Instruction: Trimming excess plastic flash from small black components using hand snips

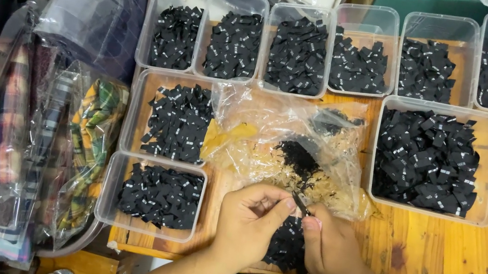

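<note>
Head view, lower centre: the left hand (249, 221) and right hand (326, 242) meet fingertip to fingertip, both pinched on one small black fabric label (300, 203). Under them lies a loose label pile (286, 248) on the wooden table (436, 258). Just above sits a crumpled clear plastic bag (287, 138), seemingly holding more labels. Clear plastic tubs (437, 111) of labels fill the upper frame.

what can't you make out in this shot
Head view:
- Small black tag pinched between left hand and right hand: its marking is too small to read.
- Pile of black tags under the hands: mostly covered by them.
- Contents of the crumpled clear bag: blurred by glare and folds.
- Folded fabrics at left: cut off by the frame edge.
</note>
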